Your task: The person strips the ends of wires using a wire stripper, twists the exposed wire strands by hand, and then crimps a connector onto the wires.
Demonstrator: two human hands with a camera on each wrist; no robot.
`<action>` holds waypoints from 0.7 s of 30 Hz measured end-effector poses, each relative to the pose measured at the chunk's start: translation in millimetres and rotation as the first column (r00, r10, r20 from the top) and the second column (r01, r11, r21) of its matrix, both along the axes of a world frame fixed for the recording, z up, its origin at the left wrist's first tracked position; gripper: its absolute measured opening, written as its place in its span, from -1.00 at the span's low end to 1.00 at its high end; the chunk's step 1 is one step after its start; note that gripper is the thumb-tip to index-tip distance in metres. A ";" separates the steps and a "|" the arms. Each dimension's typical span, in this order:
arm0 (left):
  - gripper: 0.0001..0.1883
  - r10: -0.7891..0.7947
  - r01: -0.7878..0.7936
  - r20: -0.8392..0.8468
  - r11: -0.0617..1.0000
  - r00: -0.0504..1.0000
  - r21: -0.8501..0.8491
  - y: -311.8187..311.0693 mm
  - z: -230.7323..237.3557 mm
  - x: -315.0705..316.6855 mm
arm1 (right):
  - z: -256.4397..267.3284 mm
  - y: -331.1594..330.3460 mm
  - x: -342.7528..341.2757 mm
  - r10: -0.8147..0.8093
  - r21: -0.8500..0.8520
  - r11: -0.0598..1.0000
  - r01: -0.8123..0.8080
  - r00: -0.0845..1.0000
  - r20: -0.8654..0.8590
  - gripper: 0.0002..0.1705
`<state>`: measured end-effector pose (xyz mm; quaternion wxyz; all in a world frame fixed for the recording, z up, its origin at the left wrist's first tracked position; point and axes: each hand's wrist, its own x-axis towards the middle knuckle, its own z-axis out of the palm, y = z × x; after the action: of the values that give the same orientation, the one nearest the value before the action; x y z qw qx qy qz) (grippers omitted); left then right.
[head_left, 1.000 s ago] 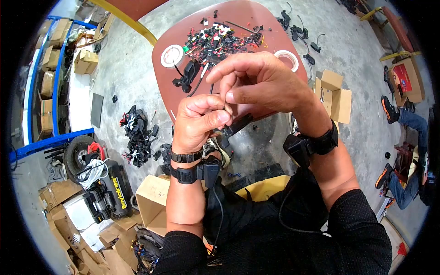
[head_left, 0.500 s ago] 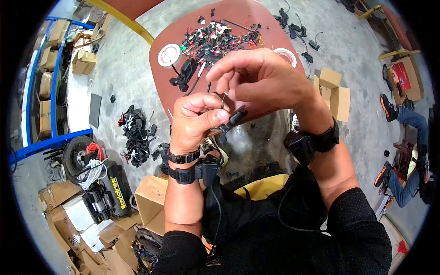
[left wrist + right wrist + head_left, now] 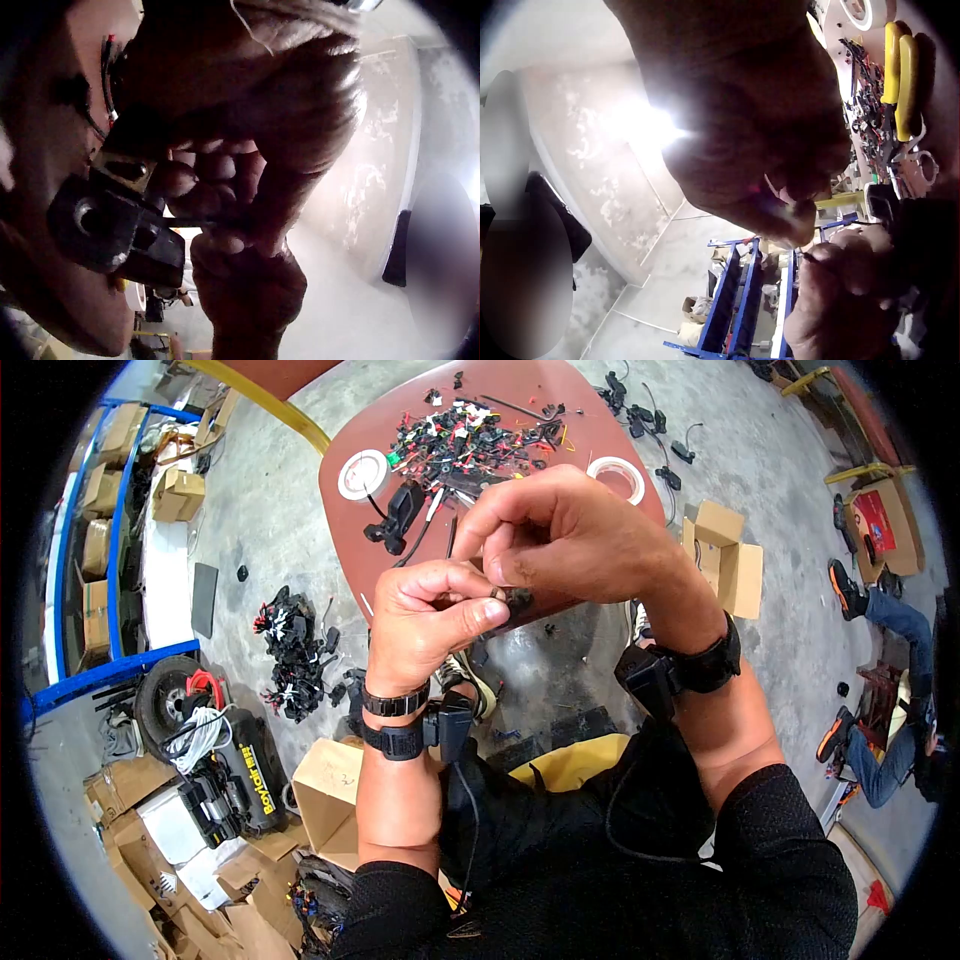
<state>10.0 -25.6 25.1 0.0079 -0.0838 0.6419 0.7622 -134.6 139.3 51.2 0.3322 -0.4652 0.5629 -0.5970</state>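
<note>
Thumb and forefinger of my left hand (image 3: 415, 625) pinch a thin black cable (image 3: 808, 257) close to its end. From that cable hangs a black plastic housing (image 3: 97, 229) with a round hole, partly covered by the fingers in the head view. My right hand (image 3: 575, 540) has its fingers curled and its thumb and fingertips brought together at the cable's end, right beside the left fingertips. A fine wire there is mostly hidden by the fingers. Both hands are raised above the near edge of the reddish-brown table (image 3: 345, 560).
A heap of small black, red and white cable pieces (image 3: 455, 445) covers the table's far part. Tape rolls (image 3: 362, 477) lie on it, with another black housing (image 3: 403, 510) and yellow-handled pliers (image 3: 906, 86). Black parts (image 3: 295, 660) and an open carton (image 3: 725, 560) are on the floor.
The black housing has swung up and closer under the fingers. My right fingertips have come down against the left ones, covering the fine wire seen between them half a second ago.
</note>
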 end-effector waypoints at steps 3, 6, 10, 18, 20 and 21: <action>-0.92 0.025 -0.022 0.087 0.999 0.996 -0.031 7.5 13.1 -0.7 | 10.5 1.9 5.2 -0.050 0.200 0.979 0.043 0.998 0.030 -0.80; -0.93 0.056 -0.052 0.022 0.986 0.998 -0.158 13.1 6.6 -1.4 | 11.1 1.5 6.0 -0.066 0.247 0.962 0.114 0.979 -0.195 -0.80; -0.93 0.117 -0.115 -0.010 0.958 0.993 -0.261 18.0 0.7 -3.6 | 4.5 -3.1 10.4 -0.160 0.138 0.961 0.240 0.889 -0.428 -0.81; -0.93 0.252 -0.237 0.037 0.943 0.967 -0.235 15.6 1.8 -5.9 | 10.5 1.3 -3.7 -0.419 -0.272 0.907 0.322 0.763 -0.492 -0.81; -0.91 0.227 -0.212 0.058 0.959 0.972 -0.186 11.7 2.1 -5.9 | 1.3 0.2 -7.7 -0.351 -0.207 0.933 0.293 0.865 -0.358 -0.80; -0.90 0.214 -0.201 0.070 0.967 0.974 -0.158 9.8 1.2 -5.5 | -3.5 -0.4 -9.7 -0.322 -0.177 0.943 0.280 0.904 -0.283 -0.78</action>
<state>4.5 -15.8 26.2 -0.0506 -0.1837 0.6840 0.7041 -144.3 139.0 47.7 0.1124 -0.4810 0.6319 -0.5972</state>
